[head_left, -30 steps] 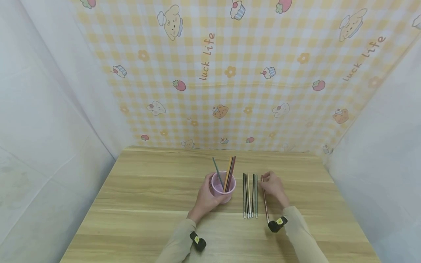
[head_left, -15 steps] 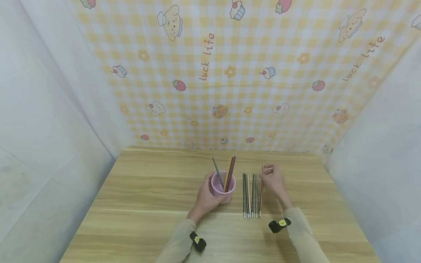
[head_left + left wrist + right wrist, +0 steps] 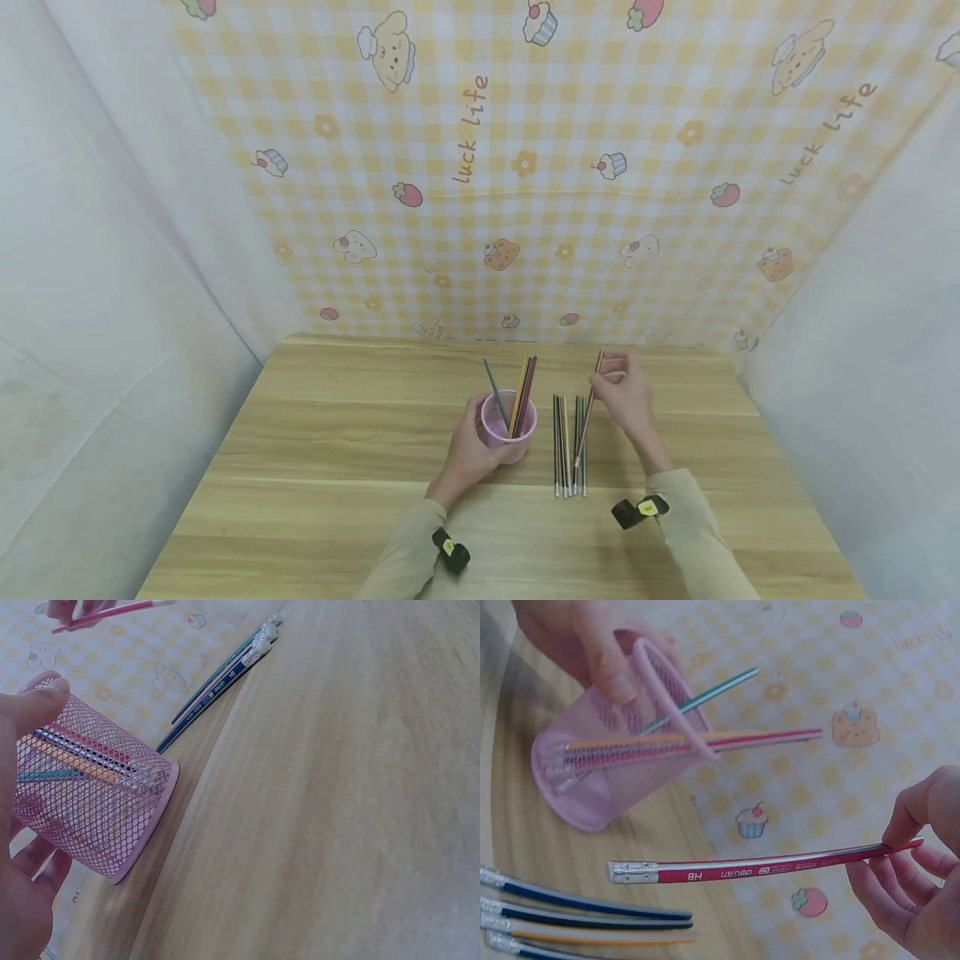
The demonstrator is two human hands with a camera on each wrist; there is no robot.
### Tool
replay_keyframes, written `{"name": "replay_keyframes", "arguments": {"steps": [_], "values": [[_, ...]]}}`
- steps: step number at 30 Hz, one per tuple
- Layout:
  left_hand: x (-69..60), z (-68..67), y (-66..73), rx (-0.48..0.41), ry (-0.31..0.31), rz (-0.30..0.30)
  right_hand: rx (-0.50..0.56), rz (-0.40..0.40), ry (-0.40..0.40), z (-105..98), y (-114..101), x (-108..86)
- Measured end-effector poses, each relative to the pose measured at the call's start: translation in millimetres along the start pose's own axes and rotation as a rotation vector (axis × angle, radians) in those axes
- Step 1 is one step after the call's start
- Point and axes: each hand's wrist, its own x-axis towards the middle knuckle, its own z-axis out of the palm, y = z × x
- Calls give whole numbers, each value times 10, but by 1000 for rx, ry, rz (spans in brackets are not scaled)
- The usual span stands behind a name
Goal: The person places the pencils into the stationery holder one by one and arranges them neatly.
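A pink mesh pencil cup (image 3: 508, 446) stands on the table, gripped around its side by my left hand (image 3: 468, 457). Several pencils lean inside it, among them a green pencil (image 3: 718, 691), a yellow one and a red one. My right hand (image 3: 628, 402) pinches a red pencil (image 3: 727, 870) near its unerasered end, between thumb and fingers. The white eraser end of that pencil points down toward the table, above the row of pencils (image 3: 559, 446). In the right wrist view, dark blue, dark green and yellow pencils (image 3: 592, 934) of that row lie side by side.
The wooden table (image 3: 322, 467) runs back to a yellow checked cloth (image 3: 525, 208) printed with cartoon figures. White walls (image 3: 112, 250) rise on both sides. The row of pencils lies between the cup and my right hand.
My right hand has lifted the red pencil from the table on the right of the row. It has moved away from me, and the pencil's eraser end has swung left over the row. My left hand stays put.
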Motion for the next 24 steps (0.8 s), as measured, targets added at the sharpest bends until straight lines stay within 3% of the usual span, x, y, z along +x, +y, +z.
{"name": "replay_keyframes", "arguments": {"steps": [5,12,19,24], "values": [[-7,19,50,-4,16,6,72,-58,26,28,-227,5],[-42,-40,311,-25,-1,9,138,-179,45,123,-574,87],[-8,10,58,-8,10,-14,159,-282,66,271,-757,130],[2,3,0,-3,6,-3,209,-293,67,381,-856,81]]}}
